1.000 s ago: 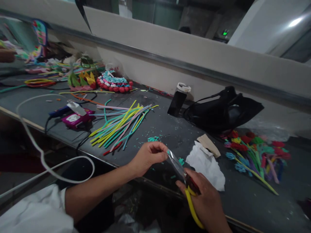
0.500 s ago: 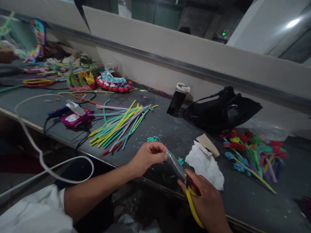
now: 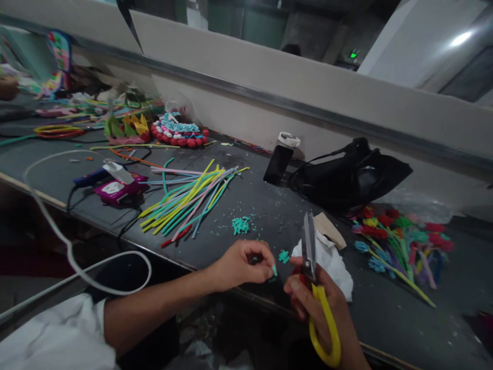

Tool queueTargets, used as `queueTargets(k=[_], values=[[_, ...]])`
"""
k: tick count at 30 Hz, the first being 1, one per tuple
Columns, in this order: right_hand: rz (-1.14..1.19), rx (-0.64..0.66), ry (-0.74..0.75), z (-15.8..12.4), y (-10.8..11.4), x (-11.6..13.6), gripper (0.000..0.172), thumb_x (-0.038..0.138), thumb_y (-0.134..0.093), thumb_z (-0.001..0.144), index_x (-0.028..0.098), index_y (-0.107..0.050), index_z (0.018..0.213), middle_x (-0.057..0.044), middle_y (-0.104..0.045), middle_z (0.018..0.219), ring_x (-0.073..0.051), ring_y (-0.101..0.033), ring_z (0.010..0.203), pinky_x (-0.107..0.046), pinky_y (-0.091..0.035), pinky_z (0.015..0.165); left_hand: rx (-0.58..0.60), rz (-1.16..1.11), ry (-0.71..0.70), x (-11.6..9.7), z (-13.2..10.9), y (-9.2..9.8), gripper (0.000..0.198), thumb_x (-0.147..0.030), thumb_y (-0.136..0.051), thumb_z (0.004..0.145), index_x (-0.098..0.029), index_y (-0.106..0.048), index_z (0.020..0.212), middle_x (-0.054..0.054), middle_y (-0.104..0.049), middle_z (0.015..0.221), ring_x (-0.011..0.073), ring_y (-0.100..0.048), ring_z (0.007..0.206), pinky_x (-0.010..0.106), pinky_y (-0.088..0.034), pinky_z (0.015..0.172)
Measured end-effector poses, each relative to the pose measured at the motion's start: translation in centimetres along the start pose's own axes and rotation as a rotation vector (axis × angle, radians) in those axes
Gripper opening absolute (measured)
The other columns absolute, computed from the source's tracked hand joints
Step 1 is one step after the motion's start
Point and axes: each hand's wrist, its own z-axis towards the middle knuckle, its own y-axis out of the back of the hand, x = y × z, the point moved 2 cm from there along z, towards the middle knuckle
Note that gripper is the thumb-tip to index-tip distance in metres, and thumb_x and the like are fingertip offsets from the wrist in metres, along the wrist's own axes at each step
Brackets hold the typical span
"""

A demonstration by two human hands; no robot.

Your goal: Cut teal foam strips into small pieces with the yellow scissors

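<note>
Between thumb and forefinger, my left hand (image 3: pixel 241 264) pinches a small teal piece (image 3: pixel 275 270), low over the table's front edge. My right hand (image 3: pixel 327 308) is closed around scissors (image 3: pixel 308 246) with yellow handles, their blades pointing up and away from the teal piece. Near the fingers lies a little cluster of teal cut pieces (image 3: pixel 284 256). Farther back sits a bigger pile of teal bits (image 3: pixel 241 225), with tiny scraps strewn around it. A crumpled white tissue (image 3: pixel 333 262) lies behind my right hand, partly covered by it.
Pastel pipe cleaners (image 3: pixel 192 198) lie bundled at centre left, beside a magenta device (image 3: pixel 115 189) and a loose white cable (image 3: pixel 63 241). A bottle (image 3: pixel 279 162) and a black bag (image 3: pixel 346 174) stand at the back. Pipe-cleaner flowers (image 3: pixel 404 246) lie right. Another person's hand (image 3: pixel 7 87) shows far left.
The scissors have swung upright, away from the left fingers. My left hand has moved slightly down and right with the teal piece, uncovering the teal pile.
</note>
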Motion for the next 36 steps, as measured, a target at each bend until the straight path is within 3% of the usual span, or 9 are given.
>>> queueTargets(k=[3,7,18,24,31,36], values=[[0.149,0.083,-0.043,-0.1,-0.6,-0.1,0.055,0.045,-0.076,0.072,0.025,-0.052,0.117,0.002,-0.065,0.074,-0.005,-0.043,0.04,-0.019,-0.035,0.039,0.066,0.06,-0.032,0.3,-0.3,-0.6,0.004,-0.015,-0.067,0.071,-0.012,-0.066,0.074,-0.001,-0.051,0.07,0.008,-0.045,0.062,0.021,-0.035,0.059],[0.242,0.151,-0.088,-0.1,-1.2,-0.4,0.054,0.04,-0.078,0.072,0.025,-0.05,0.116,0.006,-0.06,0.07,-0.004,-0.042,0.038,-0.018,-0.037,0.038,0.068,0.079,-0.055,0.3,-0.3,-1.0,0.004,-0.01,-0.064,0.07,-0.012,-0.066,0.072,-0.002,-0.049,0.069,0.0075,-0.044,0.061,0.02,-0.035,0.058],[0.265,0.15,-0.046,0.3,-1.4,-0.5,0.051,0.035,-0.076,0.076,0.025,-0.048,0.118,0.007,-0.056,0.07,-0.003,-0.043,0.039,-0.018,-0.038,0.037,0.041,0.021,-0.004,0.8,-0.3,-1.1,0.004,-0.015,-0.068,0.073,-0.011,-0.065,0.074,-0.003,-0.047,0.068,0.0075,-0.042,0.061,0.021,-0.032,0.057],[0.216,0.049,0.034,0.5,-1.6,-0.2,0.05,0.034,-0.075,0.076,0.025,-0.048,0.117,0.007,-0.057,0.071,-0.005,-0.047,0.042,-0.019,-0.041,0.04,-0.061,-0.135,0.129,1.2,-0.3,-1.4,0.02,-0.027,-0.074,0.074,-0.01,-0.065,0.077,-0.002,-0.053,0.067,0.0078,-0.044,0.063,0.021,-0.035,0.061],[-0.223,-0.198,0.33,0.1,-1.6,1.3,0.032,0.03,-0.068,0.077,0.023,-0.055,0.105,0.005,-0.062,0.068,-0.009,-0.058,0.053,-0.021,-0.051,0.055,-0.124,-0.285,0.208,1.3,-0.5,-1.7,0.025,-0.029,-0.08,0.067,-0.009,-0.067,0.076,-0.001,-0.058,0.066,0.0067,-0.047,0.061,0.02,-0.036,0.062],[-0.342,-0.242,0.431,0.0,-1.6,1.4,0.028,0.028,-0.064,0.078,0.022,-0.056,0.104,0.003,-0.066,0.071,-0.012,-0.063,0.059,-0.023,-0.053,0.061,-0.147,-0.265,0.207,1.5,-0.6,-1.6,0.024,-0.028,-0.081,0.067,-0.01,-0.068,0.076,-0.001,-0.06,0.067,0.0065,-0.048,0.062,0.019,-0.037,0.063]])
